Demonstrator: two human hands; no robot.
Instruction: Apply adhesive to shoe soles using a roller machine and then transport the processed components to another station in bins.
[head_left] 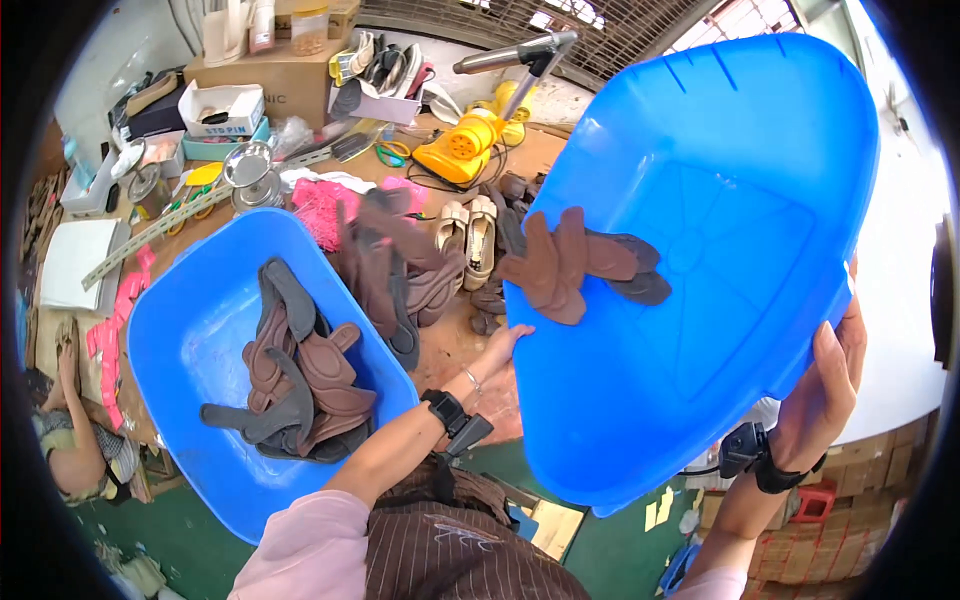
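Note:
A large blue plastic tub [720, 190] is tipped steeply between my hands, its inside facing me. My left hand [503, 347] grips its lower left rim, the fingers partly hidden behind it. My right hand [838, 365] holds the opposite rim, thumb showing on the outside. Brown and dark grey insole-shaped pieces [570, 262] lie across the tub's left edge. Beyond that edge, more such pieces [380, 250] are smeared by motion above the table. To the left, a second blue tub [190, 330] holds a pile of brown and dark grey pieces [310, 375].
Beige shoes [481, 240] stand on the brown table [455, 350] amid heaped pieces. Farther back are a yellow lamp-like tool [460, 148], pink cloth [320, 208], a metal stand [252, 170], a long ruler [155, 235] and boxes. Another person's arm [75, 395] shows at far left.

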